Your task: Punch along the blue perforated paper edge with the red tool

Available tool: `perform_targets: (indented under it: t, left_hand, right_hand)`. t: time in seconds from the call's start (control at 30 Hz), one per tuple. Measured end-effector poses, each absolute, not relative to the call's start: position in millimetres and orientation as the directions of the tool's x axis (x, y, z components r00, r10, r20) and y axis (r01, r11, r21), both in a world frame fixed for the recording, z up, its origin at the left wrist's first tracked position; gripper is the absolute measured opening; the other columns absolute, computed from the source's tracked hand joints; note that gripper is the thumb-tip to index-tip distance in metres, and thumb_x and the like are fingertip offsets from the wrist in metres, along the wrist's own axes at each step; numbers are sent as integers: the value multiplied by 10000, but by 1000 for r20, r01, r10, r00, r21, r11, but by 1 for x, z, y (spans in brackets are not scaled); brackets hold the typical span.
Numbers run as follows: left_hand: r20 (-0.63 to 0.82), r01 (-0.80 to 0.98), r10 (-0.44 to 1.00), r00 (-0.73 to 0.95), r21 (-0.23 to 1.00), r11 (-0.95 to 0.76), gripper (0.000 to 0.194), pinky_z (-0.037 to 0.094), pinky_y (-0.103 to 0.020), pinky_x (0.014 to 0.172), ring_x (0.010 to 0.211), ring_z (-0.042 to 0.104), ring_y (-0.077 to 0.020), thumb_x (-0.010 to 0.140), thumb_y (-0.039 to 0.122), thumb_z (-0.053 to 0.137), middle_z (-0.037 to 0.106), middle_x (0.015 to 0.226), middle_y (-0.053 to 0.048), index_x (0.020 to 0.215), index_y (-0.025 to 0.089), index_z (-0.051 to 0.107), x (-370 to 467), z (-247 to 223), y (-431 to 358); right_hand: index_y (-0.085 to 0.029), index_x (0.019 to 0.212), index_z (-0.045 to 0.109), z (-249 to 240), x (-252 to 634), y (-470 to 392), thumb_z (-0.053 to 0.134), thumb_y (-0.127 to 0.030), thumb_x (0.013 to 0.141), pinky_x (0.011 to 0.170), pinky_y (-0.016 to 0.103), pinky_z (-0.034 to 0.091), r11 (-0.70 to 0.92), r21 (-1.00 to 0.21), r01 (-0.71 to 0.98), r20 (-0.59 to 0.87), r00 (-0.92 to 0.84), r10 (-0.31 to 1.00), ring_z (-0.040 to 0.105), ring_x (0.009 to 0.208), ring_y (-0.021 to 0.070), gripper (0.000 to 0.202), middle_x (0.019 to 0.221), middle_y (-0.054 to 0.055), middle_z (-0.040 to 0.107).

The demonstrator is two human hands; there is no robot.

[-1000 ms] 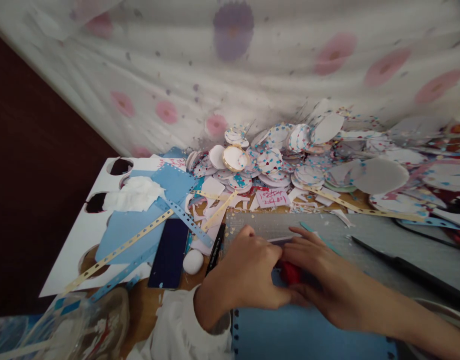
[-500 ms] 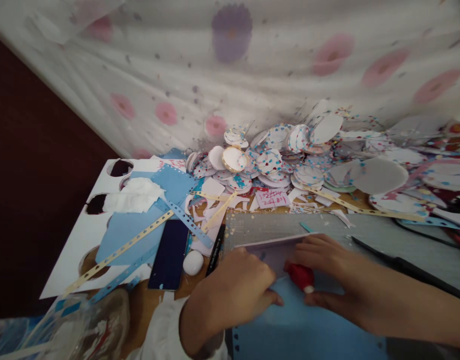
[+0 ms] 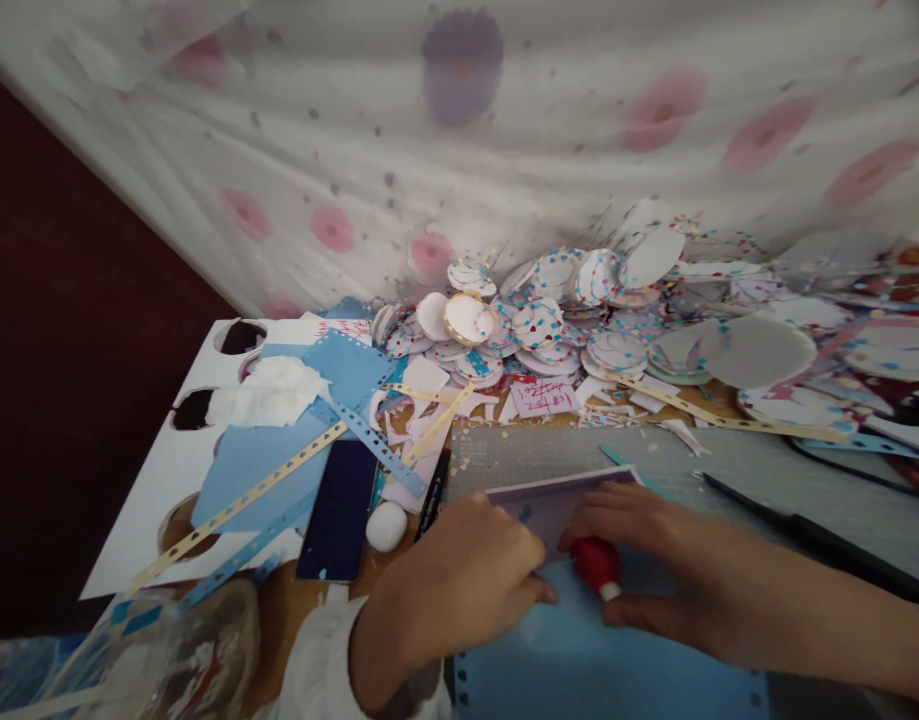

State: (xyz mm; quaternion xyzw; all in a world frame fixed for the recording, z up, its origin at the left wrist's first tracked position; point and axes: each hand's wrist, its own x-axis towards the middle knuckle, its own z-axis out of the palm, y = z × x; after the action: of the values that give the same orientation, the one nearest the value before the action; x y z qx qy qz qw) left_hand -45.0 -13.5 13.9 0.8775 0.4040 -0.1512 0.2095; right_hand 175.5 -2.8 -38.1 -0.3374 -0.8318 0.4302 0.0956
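Note:
My left hand (image 3: pixel 459 585) presses down on the near left edge of a pale lilac card (image 3: pixel 553 500) that lies on a grey mat (image 3: pixel 654 465). My right hand (image 3: pixel 654 555) grips a small red object with a white tip (image 3: pixel 598 567) and holds it against the card, just above a blue perforated sheet (image 3: pixel 579 660) at the near edge. The fingers of both hands nearly meet over the card.
A heap of round dotted paper cutouts (image 3: pixel 564 320) fills the back. At the left lie a white sheet with round holes (image 3: pixel 166 470), blue paper, punched strips, a dark blue rectangle (image 3: pixel 339 510), a white pebble-like lump (image 3: pixel 386 525) and a black pen (image 3: pixel 433 495). A black tool (image 3: pixel 804 530) lies at the right. Flowered cloth (image 3: pixel 504 120) hangs behind.
The lilac card has come into view under my hands. Both hands drew back toward me a little, and the red object now shows its white tip.

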Motion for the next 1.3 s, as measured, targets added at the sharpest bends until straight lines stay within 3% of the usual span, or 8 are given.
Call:
perform_targets:
  t: [0.17,0.33,0.43,0.53,0.8,1.1,1.2,1.3]
  left_hand:
    - [-374,758,661,651,289,-584,233,477,-326,779,885,757,-265,917,359,711,796,849,-85,834,156,789,-50,11,-15]
    - [-377,767,669,641,287,-573,237,485,-323,800,869,758,-259,925,348,704,798,838,-93,821,155,793,-50,11,-15]
    - [-354,767,681,641,311,-561,254,479,-316,800,855,757,-248,965,328,647,801,860,-91,857,163,807,-50,10,-15]
    - [-341,767,689,640,327,-551,253,472,-314,770,848,754,-241,982,315,617,804,898,-96,909,176,814,-52,9,-14]
    - [-328,780,709,624,307,-545,290,419,-304,694,750,742,-205,951,331,668,794,778,-51,731,175,772,-58,10,-10]
    - [-395,832,733,553,312,-459,325,386,-311,633,739,727,-210,963,384,652,791,784,-63,743,180,778,-60,12,-9]
    - [-326,844,788,522,329,-423,308,457,-352,777,885,718,-260,876,489,733,790,903,-64,884,183,770,-58,13,-16]
    - [-196,828,833,518,359,-431,622,453,-452,961,1027,667,-311,690,669,810,753,1063,-90,1026,154,722,-48,13,-27]
  right_hand:
    - [-268,1329,581,-41,176,-3,731,-191,733,818,380,556,338,-798,499,-129,-689,713,692,911,248,619,949,18,725]
    - [-263,878,645,-40,175,-3,726,-193,752,786,352,534,327,-776,539,-188,-694,695,673,895,227,165,938,-4,715]
    - [-255,873,630,-34,174,-4,703,-244,805,789,354,529,306,-785,539,-212,-698,684,659,904,227,101,943,2,702]
    - [-245,863,614,-29,171,-7,677,-255,828,810,370,526,326,-802,500,-166,-711,683,643,927,231,73,964,21,690]
    - [-233,843,596,-33,158,-11,583,-134,805,814,439,498,467,-743,479,-6,-703,711,604,940,270,107,949,67,664]
    - [-222,868,578,-41,157,-13,545,-178,871,851,506,459,484,-711,510,-21,-704,710,563,959,291,54,972,85,640]
    - [-225,839,565,-42,156,-14,551,-146,848,864,516,446,515,-687,513,0,-709,705,567,948,287,81,952,76,649]
    - [-225,823,557,-42,154,-15,571,-103,780,849,511,445,554,-658,510,53,-702,710,575,910,283,130,925,80,657]
